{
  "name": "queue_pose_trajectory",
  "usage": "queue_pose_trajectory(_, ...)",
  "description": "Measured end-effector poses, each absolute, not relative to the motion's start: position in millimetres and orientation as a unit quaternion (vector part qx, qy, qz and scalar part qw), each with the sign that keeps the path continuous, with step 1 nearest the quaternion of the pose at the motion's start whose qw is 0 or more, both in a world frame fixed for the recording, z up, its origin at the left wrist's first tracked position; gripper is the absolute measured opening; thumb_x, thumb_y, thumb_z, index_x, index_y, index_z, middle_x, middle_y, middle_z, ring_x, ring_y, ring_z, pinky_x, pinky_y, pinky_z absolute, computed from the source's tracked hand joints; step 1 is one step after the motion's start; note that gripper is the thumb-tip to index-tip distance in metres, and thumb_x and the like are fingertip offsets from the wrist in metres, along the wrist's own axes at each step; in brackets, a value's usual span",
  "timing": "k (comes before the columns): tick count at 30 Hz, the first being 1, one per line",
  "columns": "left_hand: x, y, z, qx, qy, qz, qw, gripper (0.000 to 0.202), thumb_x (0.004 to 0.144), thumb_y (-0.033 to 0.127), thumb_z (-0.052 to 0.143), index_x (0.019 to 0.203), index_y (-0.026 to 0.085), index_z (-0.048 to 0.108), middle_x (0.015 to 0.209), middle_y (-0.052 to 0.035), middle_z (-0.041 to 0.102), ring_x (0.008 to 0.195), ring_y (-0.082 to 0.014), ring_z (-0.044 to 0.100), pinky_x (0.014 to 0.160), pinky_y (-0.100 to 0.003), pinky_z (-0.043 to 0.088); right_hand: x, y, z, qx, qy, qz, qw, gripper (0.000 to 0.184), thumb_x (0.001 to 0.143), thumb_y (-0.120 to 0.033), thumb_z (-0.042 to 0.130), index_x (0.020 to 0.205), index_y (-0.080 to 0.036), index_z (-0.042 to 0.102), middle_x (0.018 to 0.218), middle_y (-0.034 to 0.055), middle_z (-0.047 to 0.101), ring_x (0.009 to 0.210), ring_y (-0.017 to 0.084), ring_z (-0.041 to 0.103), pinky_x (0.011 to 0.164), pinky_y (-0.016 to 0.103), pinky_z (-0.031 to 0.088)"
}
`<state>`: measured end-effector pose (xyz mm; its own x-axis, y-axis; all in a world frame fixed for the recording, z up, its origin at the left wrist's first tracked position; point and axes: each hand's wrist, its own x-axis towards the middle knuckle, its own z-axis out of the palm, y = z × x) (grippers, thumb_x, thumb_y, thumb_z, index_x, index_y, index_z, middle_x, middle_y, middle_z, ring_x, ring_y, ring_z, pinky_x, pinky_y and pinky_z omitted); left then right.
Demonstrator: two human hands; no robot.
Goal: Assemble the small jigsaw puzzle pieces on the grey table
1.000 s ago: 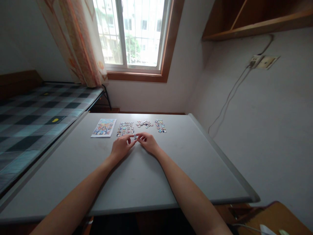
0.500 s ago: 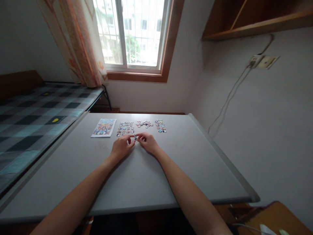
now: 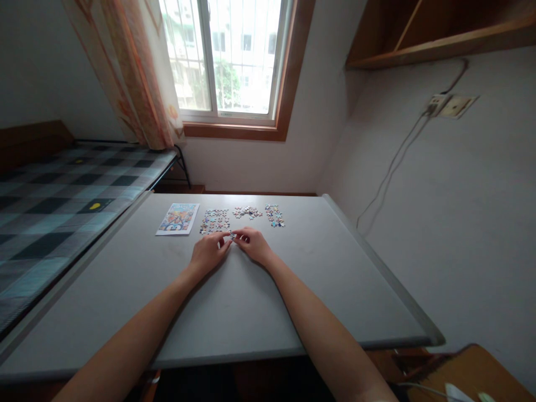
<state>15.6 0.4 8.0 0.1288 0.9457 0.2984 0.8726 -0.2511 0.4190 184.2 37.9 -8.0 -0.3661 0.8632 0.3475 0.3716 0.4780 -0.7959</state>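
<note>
Between my two hands, small jigsaw puzzle pieces (image 3: 232,236) are pinched by the fingertips just above or on the tabletop; I cannot tell how many. My left hand (image 3: 209,249) is closed on them from the left, thumb and forefinger together. From the right, my right hand (image 3: 253,244) grips them the same way. Just beyond the left hand lie spread-out puzzle pieces (image 3: 215,220) in loose rows. A heap of pieces (image 3: 248,212) sits beyond the right hand, and another group of pieces (image 3: 275,215) is to its right.
A printed picture sheet (image 3: 178,219) lies at the table's far left. The grey-white table (image 3: 234,312) extends to a raised right edge. A checked bed (image 3: 84,190) stands left, a wooden stool or chair (image 3: 473,374) lower right. A cable (image 3: 393,162) hangs on the right wall.
Both hands stay in almost the same place, with the right fingers shifted very slightly around the pinched pieces. The piece groups and the picture sheet have not moved.
</note>
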Motion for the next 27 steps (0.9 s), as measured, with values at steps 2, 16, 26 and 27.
queue_pose_trajectory(2,15.3,0.5,7.4,0.747,0.611,0.253,0.073,0.03,0.085,0.035,0.053,0.109,0.025,0.067,0.078,0.0005,0.069,0.064,-0.0145,0.06,0.059,-0.023,0.038,184.4,38.0,-8.2,-0.405,-0.768,0.311,0.388,0.021,0.078,-0.013,0.062,0.097,-0.016,0.071,0.079,0.0025,0.063,0.062,0.009,0.052,0.065,0.022,0.044)
queue_pose_trajectory(16,15.9,0.6,8.6,0.739,0.624,0.238,0.085,0.03,0.085,0.037,0.053,0.108,0.027,0.067,0.076,0.0011,0.07,0.065,-0.0145,0.061,0.059,-0.023,0.037,184.0,35.6,-5.6,-0.41,-0.763,0.311,0.39,0.023,0.075,-0.011,0.062,0.097,-0.015,0.068,0.076,0.0017,0.064,0.062,0.009,0.052,0.064,0.022,0.044)
queue_pose_trajectory(26,15.3,0.1,8.3,0.753,0.613,0.227,0.078,0.029,0.084,0.036,0.053,0.108,0.028,0.067,0.076,0.002,0.07,0.068,-0.0153,0.062,0.06,-0.023,0.037,183.9,33.1,-3.4,-0.421,-0.754,0.34,0.373,0.019,0.073,-0.013,0.061,0.092,-0.014,0.065,0.069,-0.0004,0.063,0.06,0.009,0.053,0.06,0.021,0.042)
queue_pose_trajectory(27,15.3,0.1,8.3,0.752,0.614,0.226,0.08,0.029,0.084,0.037,0.053,0.108,0.029,0.067,0.076,0.0021,0.07,0.068,-0.0153,0.062,0.06,-0.023,0.037,183.9,33.0,-3.1,-0.424,-0.754,0.339,0.371,0.019,0.073,-0.013,0.061,0.091,-0.014,0.065,0.069,-0.0004,0.063,0.061,0.01,0.054,0.061,0.021,0.043)
